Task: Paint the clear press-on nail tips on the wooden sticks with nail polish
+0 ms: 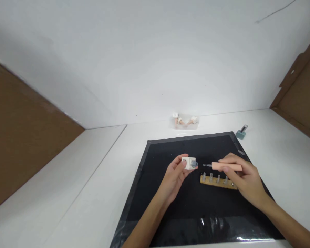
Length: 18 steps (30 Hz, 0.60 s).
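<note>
My left hand (176, 174) is closed on a small white square bottle (189, 163), held on its side with its clear neck pointing right. My right hand (241, 179) pinches a pink cap (226, 166) with a thin brush tip pointing left at the bottle's neck, a short gap apart. Both hands hover over a black mat (165, 193). Under my right hand lies a wooden strip (217, 181) with several clear nail tips standing on it.
A clear tray (186, 122) holding small white and pink bottles stands against the white wall behind the mat. A teal bottle with a silver cap (241, 132) sits off the mat's far right corner. Brown board walls flank the white table (67, 193).
</note>
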Tool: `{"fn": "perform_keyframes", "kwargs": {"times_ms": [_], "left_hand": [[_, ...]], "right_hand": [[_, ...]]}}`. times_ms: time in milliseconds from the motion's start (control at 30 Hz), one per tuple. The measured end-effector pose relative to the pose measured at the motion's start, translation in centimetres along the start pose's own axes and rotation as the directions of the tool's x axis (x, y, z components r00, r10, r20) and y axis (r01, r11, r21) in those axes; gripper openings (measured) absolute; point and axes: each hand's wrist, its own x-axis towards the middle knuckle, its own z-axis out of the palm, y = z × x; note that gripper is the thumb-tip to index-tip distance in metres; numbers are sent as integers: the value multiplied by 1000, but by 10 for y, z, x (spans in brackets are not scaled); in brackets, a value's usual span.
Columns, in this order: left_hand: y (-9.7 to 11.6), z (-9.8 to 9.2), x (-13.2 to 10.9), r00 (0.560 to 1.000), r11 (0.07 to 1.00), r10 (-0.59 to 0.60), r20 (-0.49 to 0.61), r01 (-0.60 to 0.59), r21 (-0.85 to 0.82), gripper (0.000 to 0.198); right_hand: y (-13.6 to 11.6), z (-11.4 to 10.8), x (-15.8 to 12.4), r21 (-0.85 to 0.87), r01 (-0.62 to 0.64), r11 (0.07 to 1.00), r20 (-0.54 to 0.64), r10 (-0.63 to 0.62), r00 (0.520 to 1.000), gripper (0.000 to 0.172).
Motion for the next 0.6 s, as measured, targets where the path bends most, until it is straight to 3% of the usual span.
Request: {"fn": "perform_keyframes", "kwargs": {"times_ms": [100,200,600], "left_hand": [[1,2,-2,998,998,-56,30,57,-39,41],[2,3,-3,995,995,-83,48,86,-51,39],[0,-1,-3,991,996,-84,104,84,7,38]], "right_hand": [[-1,1,-1,-40,281,959,30,-280,959,16],[-2,2,1,-64,429,901,82,-423,902,25],[0,5,3,-174,576,799,175,-550,817,34]]}}
